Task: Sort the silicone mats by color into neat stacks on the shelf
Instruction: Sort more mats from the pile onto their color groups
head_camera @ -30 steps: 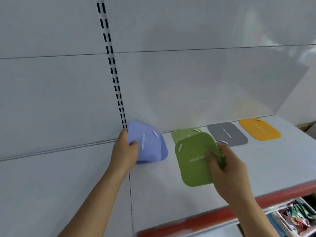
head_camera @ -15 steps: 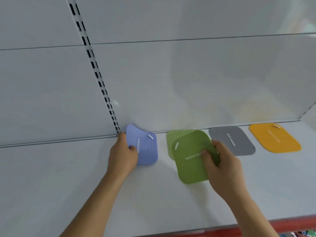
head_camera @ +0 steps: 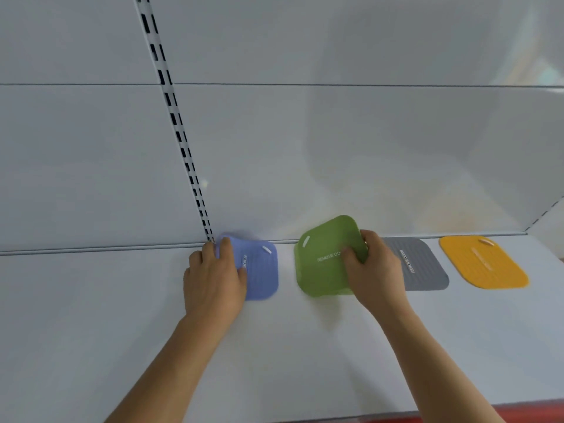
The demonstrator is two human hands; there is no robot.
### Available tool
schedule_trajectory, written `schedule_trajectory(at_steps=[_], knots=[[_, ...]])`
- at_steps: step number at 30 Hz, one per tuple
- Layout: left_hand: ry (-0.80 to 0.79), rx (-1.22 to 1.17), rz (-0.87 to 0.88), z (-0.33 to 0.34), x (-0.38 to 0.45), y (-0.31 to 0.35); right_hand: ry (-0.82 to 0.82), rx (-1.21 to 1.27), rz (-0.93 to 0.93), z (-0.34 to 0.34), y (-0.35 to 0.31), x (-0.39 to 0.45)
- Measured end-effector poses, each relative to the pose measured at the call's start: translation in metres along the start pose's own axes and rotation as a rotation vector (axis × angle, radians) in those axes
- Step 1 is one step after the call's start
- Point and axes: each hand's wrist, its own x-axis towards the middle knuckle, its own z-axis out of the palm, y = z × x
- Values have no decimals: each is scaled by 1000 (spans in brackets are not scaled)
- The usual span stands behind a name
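Green mat (head_camera: 326, 257) curled in right hand (head_camera: 370, 267), lettering white.

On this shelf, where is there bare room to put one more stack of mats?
The shelf is bare left of the blue mat, and all along the front. Only a narrow strip separates the blue mat from the green mat. The back row is crowded from there to the grey mat and orange mat.

White back panel (head_camera: 335, 148), slotted upright (head_camera: 171, 108)
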Motion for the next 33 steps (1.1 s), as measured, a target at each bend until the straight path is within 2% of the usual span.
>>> schedule_trajectory(at_steps=[2,6,13,21,26,33], knots=[[1,41,11,2,-1,-4,-27,-93,-7,10,-1,7],[-20,83,66,6,-5,-11,-62,-438,-84,21,4,9],[-25,111,151,-2,-12,-14,-18,-731,-196,23,21,5],[-25,108,113,-26,-39,-38,-80,-767,-375,19,9,-29],[11,61,89,-51,-66,-75,-232,-641,-511,33,-32,-75],[-13,-31,70,-106,-122,-143,-369,-677,-646,70,-104,-155]])
